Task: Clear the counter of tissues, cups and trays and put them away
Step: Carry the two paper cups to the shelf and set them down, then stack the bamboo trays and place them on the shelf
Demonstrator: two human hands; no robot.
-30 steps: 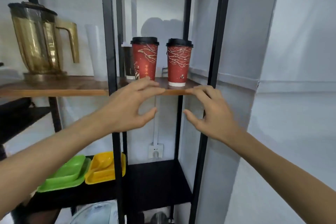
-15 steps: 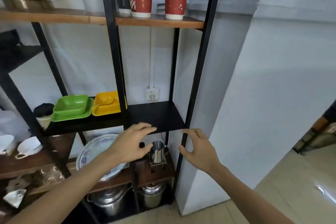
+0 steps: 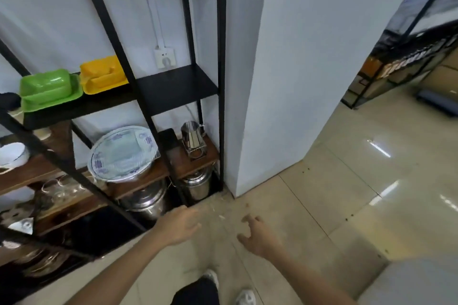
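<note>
A green tray [image 3: 49,90] and a yellow tray [image 3: 102,75] lie side by side on the black middle shelf [image 3: 173,84] of a black metal rack. My left hand [image 3: 179,226] hangs low in front of the rack's bottom corner, fingers apart and empty. My right hand [image 3: 257,235] is a little to its right over the tiled floor, also spread and holding nothing. The red cups are out of view above the frame.
A blue-patterned plate [image 3: 122,153] and a steel jug [image 3: 193,141] sit on the wooden shelf below. Steel pots [image 3: 146,199] stand under it. A white pillar [image 3: 285,69] flanks the rack. Tiled floor [image 3: 347,193] stretches right towards another rack [image 3: 401,39]. My shoes [image 3: 244,296] show below.
The view has dropped from the cup shelf down to the floor. Both hands have come away from the upper shelf and lowered, empty, to near floor level.
</note>
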